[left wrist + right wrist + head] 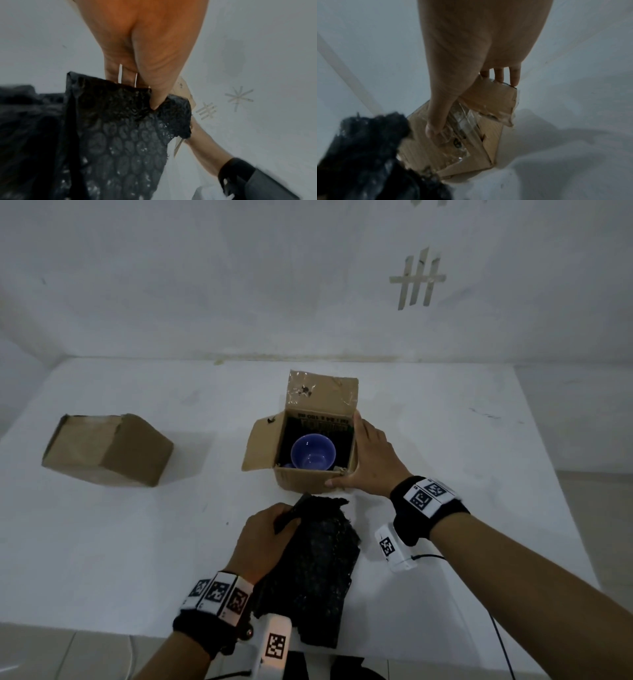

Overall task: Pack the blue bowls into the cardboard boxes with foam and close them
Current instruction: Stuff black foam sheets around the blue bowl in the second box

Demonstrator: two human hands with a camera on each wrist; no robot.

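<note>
An open cardboard box (301,481) stands mid-table with its flaps up, and a blue bowl (312,453) sits upright inside on dark lining. My right hand (371,460) lies against the box's right side, fingers straight along the flap and thumb along the front wall. In the right wrist view the right hand (471,81) presses on the taped box (471,148). My left hand (263,532) grips the top edge of a black bubble-foam sheet (318,570) just in front of the box. In the left wrist view the left hand (145,86) has its thumb pinching the foam (128,135).
A second cardboard box (106,450), closed, lies tilted at the left of the white table (445,440). A white wall runs along the table's far edge. The table's front edge is close under my left wrist. A thin cable (496,628) trails from the right wrist.
</note>
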